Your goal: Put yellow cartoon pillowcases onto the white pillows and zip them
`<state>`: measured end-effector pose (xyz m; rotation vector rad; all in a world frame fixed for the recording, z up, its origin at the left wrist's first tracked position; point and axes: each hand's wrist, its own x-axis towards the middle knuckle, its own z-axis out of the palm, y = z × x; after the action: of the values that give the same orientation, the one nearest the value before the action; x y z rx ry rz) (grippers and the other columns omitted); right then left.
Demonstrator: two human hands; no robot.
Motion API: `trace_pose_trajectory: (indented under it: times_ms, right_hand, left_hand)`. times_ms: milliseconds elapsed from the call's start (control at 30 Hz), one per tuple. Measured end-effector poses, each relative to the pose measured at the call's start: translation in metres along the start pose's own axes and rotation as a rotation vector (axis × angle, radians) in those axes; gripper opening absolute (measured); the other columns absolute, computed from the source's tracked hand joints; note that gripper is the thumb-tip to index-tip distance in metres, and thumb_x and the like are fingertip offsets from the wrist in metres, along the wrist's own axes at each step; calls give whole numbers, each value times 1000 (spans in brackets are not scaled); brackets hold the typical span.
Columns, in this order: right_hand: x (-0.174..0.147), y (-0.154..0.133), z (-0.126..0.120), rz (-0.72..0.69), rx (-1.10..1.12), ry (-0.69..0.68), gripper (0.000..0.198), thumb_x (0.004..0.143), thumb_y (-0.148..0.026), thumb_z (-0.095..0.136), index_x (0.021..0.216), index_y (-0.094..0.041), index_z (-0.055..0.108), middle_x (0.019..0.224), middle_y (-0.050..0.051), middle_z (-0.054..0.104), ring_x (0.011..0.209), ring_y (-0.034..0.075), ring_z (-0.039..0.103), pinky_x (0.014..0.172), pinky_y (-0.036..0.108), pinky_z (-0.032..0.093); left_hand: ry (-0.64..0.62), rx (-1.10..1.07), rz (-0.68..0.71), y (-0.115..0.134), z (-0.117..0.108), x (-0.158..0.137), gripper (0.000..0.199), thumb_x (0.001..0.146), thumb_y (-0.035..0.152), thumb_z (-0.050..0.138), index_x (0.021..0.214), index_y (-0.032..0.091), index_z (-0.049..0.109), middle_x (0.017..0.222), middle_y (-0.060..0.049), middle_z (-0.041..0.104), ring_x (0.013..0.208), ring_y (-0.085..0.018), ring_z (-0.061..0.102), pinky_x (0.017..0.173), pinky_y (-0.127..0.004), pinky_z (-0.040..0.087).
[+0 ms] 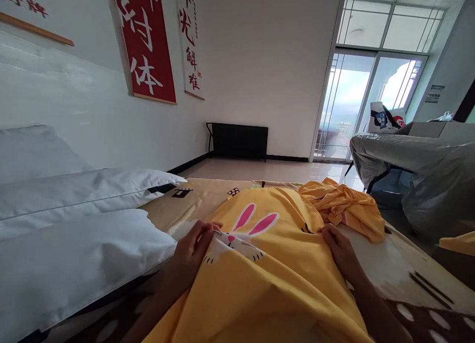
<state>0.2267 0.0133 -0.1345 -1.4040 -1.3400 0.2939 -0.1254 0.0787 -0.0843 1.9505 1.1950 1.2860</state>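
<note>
Lying to the right of the nearest white pillow (92,264), the yellow rabbit-print cloth (282,266) is pinched by the left hand (195,245), closer to that pillow, and by the right hand (339,249), farther from it, being spread between them.

Hands (195,241) are numbering two. Yellow cloths (289,264) are numbering at least two. Pillows (100,256) are numbering at least three. Scrolls (163,66) are numbering three; thin sticks (430,290), two. One black panel (239,141) is showing.
</note>
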Motion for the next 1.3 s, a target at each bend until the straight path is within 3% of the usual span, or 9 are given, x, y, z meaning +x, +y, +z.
trace_pose_trajectory:
  times_ms: [133,333,600,800,867,933,1033,1167,1300]
  right_hand:
    - [-3,4,14,11,46,50,41,82,-58,45,69,-19,51,68,0,50,67,15,46,61,25,39]
    - [-5,-2,25,18,-12,-150,42,83,-57,43,64,-20,44,60,-3,42,60,13,40,55,23,33]
    - [-17,-50,-5,-219,-334,-297,28,84,-47,55,96,-23,64,89,2,66,81,17,57,74,28,41]
    - [-11,-38,1,-490,-469,-113,26,91,-36,48,91,-26,72,79,5,63,76,18,55,71,32,42]
    - [-13,-41,2,-531,-404,-61,23,90,-31,49,93,-27,71,94,6,66,88,19,58,79,33,43]
    - [-18,-47,4,-524,-257,-62,22,91,-27,47,95,-25,69,103,6,66,97,19,58,85,32,43]
    - [-25,-51,16,-390,-113,-84,24,92,-30,43,89,-21,65,93,6,68,87,17,60,77,27,45]
    - [-26,-39,36,-279,-170,-68,35,91,-39,39,64,-20,52,62,1,56,58,13,50,55,24,38]
    - [-23,-32,41,-266,-199,29,39,91,-42,35,58,-22,39,55,0,47,53,12,41,51,24,32]
  left_hand:
    - [40,197,22,-9,13,0,31,87,48,30,78,22,44,66,2,54,60,-14,54,58,-25,43]
    - [92,244,102,-28,27,-3,28,84,43,27,68,23,39,51,4,43,47,-13,45,50,-25,36]
    - [419,385,291,-10,4,-28,28,85,37,34,65,22,47,50,3,46,49,-13,45,53,-26,37]
    - [-189,521,182,-11,9,-4,32,87,39,32,75,21,56,60,1,62,53,-14,56,51,-24,34]
    - [-182,513,187,-9,8,-3,36,88,40,30,71,20,55,58,1,60,52,-14,55,51,-24,33]
    - [-22,492,290,-6,4,-7,39,88,38,28,61,20,50,54,0,56,51,-13,52,53,-25,35]
    - [124,488,359,-1,0,-13,41,88,36,27,58,19,49,54,-1,57,52,-13,52,58,-26,35]
    - [-205,551,123,6,5,-10,44,89,44,26,85,20,63,69,-3,66,62,-17,59,57,-26,32]
    - [-351,579,7,18,10,-7,49,88,48,22,70,19,58,59,-2,58,56,-15,51,55,-25,27]
